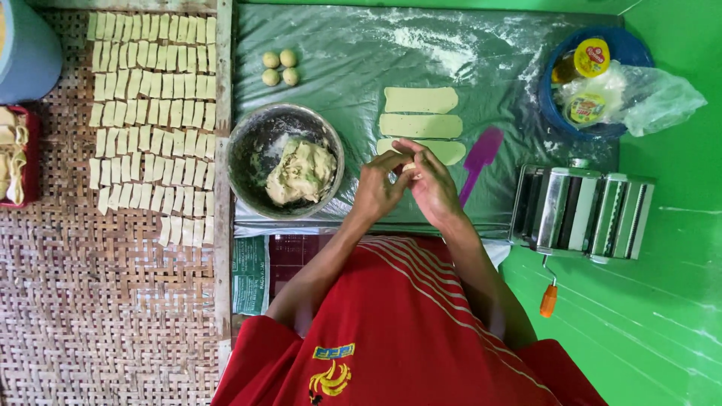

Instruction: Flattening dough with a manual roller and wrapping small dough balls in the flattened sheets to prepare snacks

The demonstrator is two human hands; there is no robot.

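My left hand (376, 188) and my right hand (430, 184) meet over the floured green plastic sheet (353, 68), pinching a small piece of pale dough (408, 167) between the fingertips. Just beyond them lie three flattened dough strips (420, 113), the nearest partly hidden by my hands. To the left stands a metal bowl (252, 154) holding a lump of dough (301, 173). Several small dough balls (279, 67) sit farther away on the sheet.
A purple spatula (480, 159) lies right of my hands. A metal pasta roller (580, 212) with an orange-tipped crank stands at right. A blue bowl (626, 49) holds jars and a plastic bag. Several cut dough rectangles (150, 113) cover a woven mat at left.
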